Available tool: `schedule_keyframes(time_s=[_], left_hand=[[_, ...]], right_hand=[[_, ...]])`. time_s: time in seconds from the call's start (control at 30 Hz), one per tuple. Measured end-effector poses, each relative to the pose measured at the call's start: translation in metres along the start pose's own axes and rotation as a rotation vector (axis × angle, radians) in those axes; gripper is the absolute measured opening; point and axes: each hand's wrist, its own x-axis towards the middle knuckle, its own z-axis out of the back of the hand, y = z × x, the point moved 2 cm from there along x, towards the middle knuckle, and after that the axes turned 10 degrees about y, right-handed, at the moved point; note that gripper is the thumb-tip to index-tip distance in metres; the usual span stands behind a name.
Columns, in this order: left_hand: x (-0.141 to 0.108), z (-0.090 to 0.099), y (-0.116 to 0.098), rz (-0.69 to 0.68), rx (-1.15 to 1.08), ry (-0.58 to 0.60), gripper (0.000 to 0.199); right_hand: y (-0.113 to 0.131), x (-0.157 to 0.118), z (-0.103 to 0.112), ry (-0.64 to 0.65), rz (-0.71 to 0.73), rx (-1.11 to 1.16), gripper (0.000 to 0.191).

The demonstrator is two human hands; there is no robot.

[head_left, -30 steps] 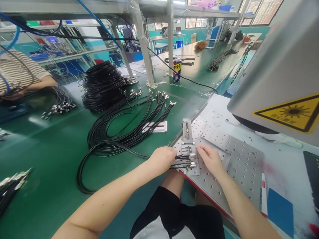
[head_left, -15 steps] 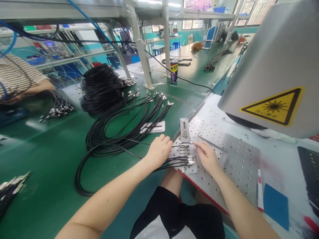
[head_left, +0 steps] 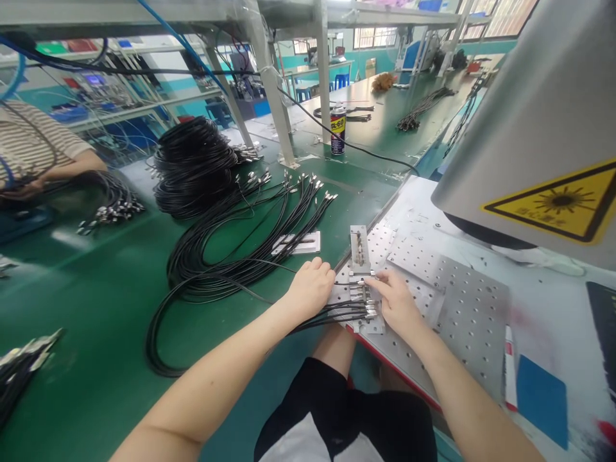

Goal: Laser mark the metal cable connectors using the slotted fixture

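My left hand point(head_left: 312, 290) is closed around a thin black cable, at the left side of a metal fixture point(head_left: 375, 326). That cable's silvery connector point(head_left: 362, 282) lies at the fixture's upper slots. A fingertip of my right hand point(head_left: 398, 301) touches the connector's end from the right; its digits are partly stretched and slightly apart. Just below, several black cables point(head_left: 342, 311) lie side by side with their metal ends point(head_left: 370, 309) on the fixture. A slotted metal block point(head_left: 359, 247) stands directly beyond it. The cable inside my left fist is hidden.
A looped cable bundle point(head_left: 185, 276) and stacked coils point(head_left: 195, 167) cover the green table's middle. A grey machine head with a laser warning label point(head_left: 561, 200) overhangs the right. Nearby are a perforated plate point(head_left: 474, 314), a marker point(head_left: 510, 369) and a spray can point(head_left: 337, 131). Another person point(head_left: 45, 144) sits left.
My right fingertip has moved slightly left onto the connector, which now lies at the fixture's upper slots. My left hand keeps its grip in nearly the same place. The view has shifted slightly.
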Motion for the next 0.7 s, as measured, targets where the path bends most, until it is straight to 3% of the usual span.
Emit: schedule_keyframes(time_s=[0.1, 0.3, 0.5, 0.7], left_hand=[[0.001, -0.001, -0.004, 0.003, -0.002, -0.033, 0.017], [0.000, -0.005, -0.011, -0.142, -0.015, -0.082, 0.037], [0.002, -0.011, -0.008, -0.131, -0.044, -0.055, 0.040], [0.010, -0.005, -0.009, -0.087, -0.131, 0.044, 0.041]], right_hand=[[0.004, 0.000, -0.001, 0.003, 0.006, -0.103, 0.053], [0.010, -0.001, -0.002, 0.037, -0.006, -0.206, 0.047], [0.008, -0.001, 0.000, 0.036, 0.009, -0.212, 0.050], [0.008, 0.000, -0.001, 0.043, -0.009, -0.208, 0.051]])
